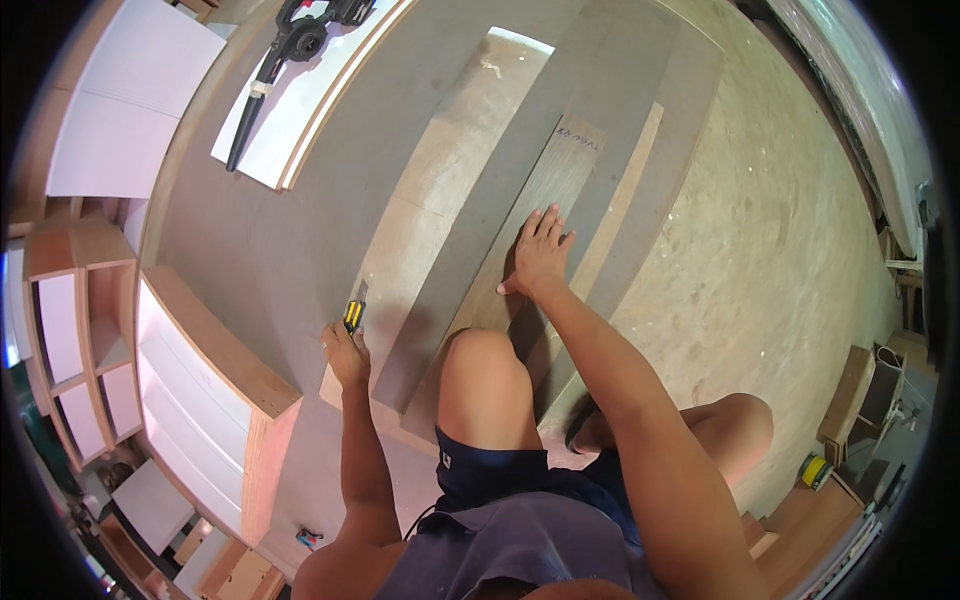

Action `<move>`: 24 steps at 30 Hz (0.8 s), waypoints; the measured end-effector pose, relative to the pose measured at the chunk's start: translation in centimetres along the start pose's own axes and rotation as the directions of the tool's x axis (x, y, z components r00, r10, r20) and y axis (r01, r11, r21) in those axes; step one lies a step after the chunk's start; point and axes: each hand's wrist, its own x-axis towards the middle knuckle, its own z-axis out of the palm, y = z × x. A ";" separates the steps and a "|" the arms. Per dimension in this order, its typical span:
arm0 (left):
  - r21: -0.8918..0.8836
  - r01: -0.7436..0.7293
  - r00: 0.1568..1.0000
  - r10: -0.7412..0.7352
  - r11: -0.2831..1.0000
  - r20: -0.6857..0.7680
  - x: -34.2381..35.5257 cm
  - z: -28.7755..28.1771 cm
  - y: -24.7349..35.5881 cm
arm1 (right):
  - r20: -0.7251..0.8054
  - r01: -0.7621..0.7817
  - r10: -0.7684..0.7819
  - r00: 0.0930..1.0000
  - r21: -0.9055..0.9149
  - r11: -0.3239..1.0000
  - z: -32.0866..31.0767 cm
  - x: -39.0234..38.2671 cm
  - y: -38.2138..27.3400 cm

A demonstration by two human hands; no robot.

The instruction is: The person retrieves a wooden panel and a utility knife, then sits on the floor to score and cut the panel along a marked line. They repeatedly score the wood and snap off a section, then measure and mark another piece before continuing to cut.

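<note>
The left hand (347,355) is gripping a knife (354,314), its blade pointing forward, near the left edge of the pale board (425,195). The right hand (540,262) is resting with fingers spread on the plank (565,165), which is lying between that board and a narrow strip (622,200). A blower (296,45) is lying farther forward.

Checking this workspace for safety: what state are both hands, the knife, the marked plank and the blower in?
Utility knife: held, blade out
Left hand: closed around knife
Marked plank: lying flat
Right hand: open, resting on plank
Blower: lying on white panel; power unclear
</note>
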 end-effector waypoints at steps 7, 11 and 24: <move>-0.813 0.006 0.995 0.078 0.582 0.063 10.5 2.1 14.4 | 0.008 0.007 -0.007 1.000 0.036 0.999 -0.4 0.0 0.5; -0.670 -0.226 0.918 0.384 0.707 0.096 18.6 4.8 30.8 | 0.011 0.024 -0.024 1.000 0.023 0.999 -1.1 -0.1 0.0; -0.235 -0.494 0.761 0.547 0.837 0.349 26.7 9.7 50.2 | 0.074 0.033 -0.034 0.997 0.012 0.999 -1.0 0.6 0.4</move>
